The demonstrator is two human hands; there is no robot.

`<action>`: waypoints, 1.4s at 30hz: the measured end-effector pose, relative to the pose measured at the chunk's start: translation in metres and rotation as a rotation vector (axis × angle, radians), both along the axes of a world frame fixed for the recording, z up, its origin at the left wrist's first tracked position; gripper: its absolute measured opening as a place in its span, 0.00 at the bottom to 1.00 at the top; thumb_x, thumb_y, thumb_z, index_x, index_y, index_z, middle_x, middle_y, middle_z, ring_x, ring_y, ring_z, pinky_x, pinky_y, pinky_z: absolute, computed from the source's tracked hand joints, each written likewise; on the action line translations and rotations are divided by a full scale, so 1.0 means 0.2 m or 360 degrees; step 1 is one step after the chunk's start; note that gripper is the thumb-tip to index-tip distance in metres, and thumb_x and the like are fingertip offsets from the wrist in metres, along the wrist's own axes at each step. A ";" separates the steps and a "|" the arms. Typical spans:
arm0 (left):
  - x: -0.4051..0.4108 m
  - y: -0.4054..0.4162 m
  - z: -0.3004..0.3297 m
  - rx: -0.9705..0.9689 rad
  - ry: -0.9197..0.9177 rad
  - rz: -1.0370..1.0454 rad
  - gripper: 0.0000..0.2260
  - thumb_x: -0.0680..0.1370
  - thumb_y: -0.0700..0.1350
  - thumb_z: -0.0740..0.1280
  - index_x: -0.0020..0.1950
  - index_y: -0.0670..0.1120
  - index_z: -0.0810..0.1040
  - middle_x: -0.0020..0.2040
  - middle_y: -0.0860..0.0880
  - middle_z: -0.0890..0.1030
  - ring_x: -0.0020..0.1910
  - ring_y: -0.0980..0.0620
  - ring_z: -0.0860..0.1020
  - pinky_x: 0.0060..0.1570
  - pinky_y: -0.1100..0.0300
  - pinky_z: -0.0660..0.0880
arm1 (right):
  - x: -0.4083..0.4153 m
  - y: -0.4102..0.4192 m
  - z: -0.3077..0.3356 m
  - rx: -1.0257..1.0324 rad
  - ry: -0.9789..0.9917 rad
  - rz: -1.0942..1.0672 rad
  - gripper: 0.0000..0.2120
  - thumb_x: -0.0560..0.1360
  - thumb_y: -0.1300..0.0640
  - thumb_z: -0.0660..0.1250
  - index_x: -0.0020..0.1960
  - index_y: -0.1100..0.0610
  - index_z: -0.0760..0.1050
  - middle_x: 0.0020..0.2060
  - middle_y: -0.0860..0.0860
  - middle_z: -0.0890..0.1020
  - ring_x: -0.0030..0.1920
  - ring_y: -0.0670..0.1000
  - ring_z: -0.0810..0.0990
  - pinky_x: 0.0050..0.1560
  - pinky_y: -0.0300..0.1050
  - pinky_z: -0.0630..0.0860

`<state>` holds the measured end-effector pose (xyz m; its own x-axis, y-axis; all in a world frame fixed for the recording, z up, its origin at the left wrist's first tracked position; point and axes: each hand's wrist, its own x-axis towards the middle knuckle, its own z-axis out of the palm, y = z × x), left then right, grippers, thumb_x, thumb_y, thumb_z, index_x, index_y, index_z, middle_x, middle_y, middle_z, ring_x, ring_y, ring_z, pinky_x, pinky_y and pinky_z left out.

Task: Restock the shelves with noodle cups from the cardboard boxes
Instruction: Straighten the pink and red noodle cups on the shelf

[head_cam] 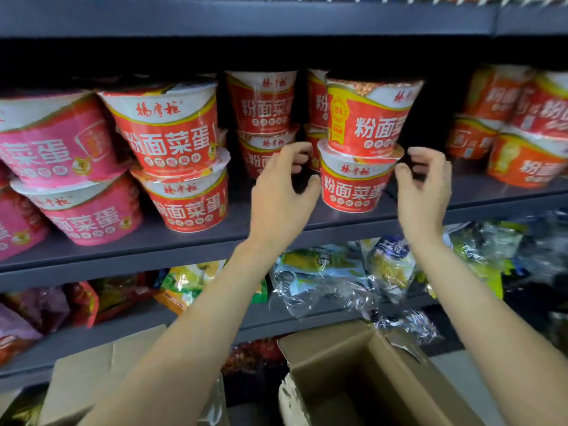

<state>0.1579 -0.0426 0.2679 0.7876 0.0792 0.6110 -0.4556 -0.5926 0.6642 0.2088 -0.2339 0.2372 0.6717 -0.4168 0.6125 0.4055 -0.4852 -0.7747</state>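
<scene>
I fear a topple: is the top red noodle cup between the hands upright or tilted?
Tilted. The top red noodle cup leans right on the lower cup; neither the left hand nor the right hand grips it.

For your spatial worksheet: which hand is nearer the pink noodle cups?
Left. The left hand is between the pink noodle cups and the right hand, which is farther right.

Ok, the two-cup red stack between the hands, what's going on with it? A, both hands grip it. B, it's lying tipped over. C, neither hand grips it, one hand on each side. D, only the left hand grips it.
C: the stack stands upright on the shelf, with the left hand and right hand curled beside it, neither gripping it.
</scene>
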 end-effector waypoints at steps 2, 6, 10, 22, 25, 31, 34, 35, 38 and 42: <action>0.18 -0.14 0.01 -0.0566 0.0471 -0.0250 0.25 0.77 0.47 0.67 0.73 0.49 0.63 0.67 0.49 0.72 0.63 0.56 0.71 0.57 0.62 0.68 | 0.08 -0.04 0.04 0.0255 0.0258 0.0142 0.19 0.79 0.51 0.61 0.68 0.53 0.66 0.62 0.51 0.67 0.59 0.48 0.69 0.59 0.45 0.68; 0.43 -0.28 0.02 -0.0993 0.0909 -0.0431 0.31 0.80 0.52 0.62 0.78 0.47 0.50 0.75 0.47 0.63 0.72 0.47 0.65 0.60 0.58 0.63 | 0.19 0.01 0.07 0.0525 0.0536 0.0494 0.24 0.80 0.45 0.58 0.73 0.51 0.59 0.61 0.49 0.71 0.59 0.46 0.71 0.56 0.43 0.67; 0.40 -0.23 -0.03 -0.0602 0.0806 -0.0289 0.31 0.77 0.57 0.64 0.76 0.53 0.55 0.71 0.50 0.69 0.68 0.48 0.70 0.62 0.56 0.66 | 0.20 0.07 0.01 0.0458 0.0497 0.0502 0.24 0.78 0.43 0.61 0.70 0.51 0.63 0.61 0.49 0.75 0.60 0.50 0.76 0.59 0.48 0.73; 0.06 0.35 -0.22 0.0842 -0.0295 0.0590 0.22 0.77 0.51 0.65 0.67 0.41 0.71 0.59 0.38 0.71 0.53 0.43 0.74 0.45 0.54 0.74 | 0.18 0.54 0.00 0.0224 0.0522 0.0898 0.27 0.79 0.42 0.58 0.73 0.51 0.59 0.67 0.51 0.72 0.60 0.47 0.72 0.55 0.41 0.68; 0.09 0.36 -0.22 0.0923 -0.0389 0.0558 0.18 0.77 0.52 0.64 0.60 0.41 0.75 0.54 0.40 0.75 0.52 0.43 0.74 0.47 0.54 0.73 | 0.20 0.61 -0.03 0.0286 0.0476 0.0862 0.26 0.79 0.42 0.57 0.72 0.52 0.60 0.66 0.52 0.72 0.63 0.52 0.73 0.56 0.43 0.68; 0.14 0.34 -0.21 0.0770 -0.0258 0.0475 0.15 0.76 0.48 0.69 0.58 0.42 0.73 0.51 0.45 0.79 0.49 0.46 0.78 0.40 0.59 0.71 | 0.20 0.61 -0.05 0.0369 0.0480 0.0965 0.30 0.78 0.41 0.57 0.75 0.51 0.53 0.70 0.52 0.68 0.66 0.51 0.70 0.59 0.44 0.68; 0.17 0.34 -0.20 0.0683 -0.0234 0.0476 0.15 0.75 0.46 0.71 0.57 0.42 0.73 0.51 0.45 0.77 0.49 0.48 0.77 0.42 0.61 0.70 | 0.20 0.56 -0.07 0.0240 0.0519 0.1055 0.39 0.75 0.42 0.65 0.77 0.50 0.48 0.72 0.50 0.64 0.69 0.48 0.66 0.64 0.46 0.67; 0.18 0.33 -0.19 0.0662 -0.0211 0.0482 0.15 0.74 0.46 0.71 0.57 0.42 0.72 0.50 0.46 0.77 0.49 0.48 0.77 0.41 0.62 0.69 | 0.20 0.55 -0.07 0.0194 0.0521 0.1026 0.41 0.73 0.42 0.68 0.77 0.50 0.48 0.72 0.49 0.65 0.69 0.48 0.66 0.66 0.47 0.67; 0.19 0.33 -0.16 0.0616 -0.0178 0.0485 0.14 0.74 0.44 0.71 0.55 0.42 0.72 0.49 0.47 0.76 0.47 0.50 0.76 0.39 0.58 0.73 | 0.21 0.56 -0.06 0.0073 0.0527 0.0932 0.45 0.69 0.37 0.69 0.76 0.51 0.51 0.71 0.51 0.65 0.70 0.51 0.66 0.68 0.54 0.67; 0.16 0.32 -0.08 0.0218 -0.0276 0.0339 0.19 0.73 0.42 0.68 0.63 0.41 0.70 0.58 0.46 0.72 0.53 0.55 0.72 0.52 0.64 0.73 | 0.26 0.50 0.08 0.0159 0.0370 0.0865 0.35 0.75 0.39 0.63 0.76 0.50 0.55 0.72 0.50 0.64 0.71 0.50 0.64 0.69 0.52 0.66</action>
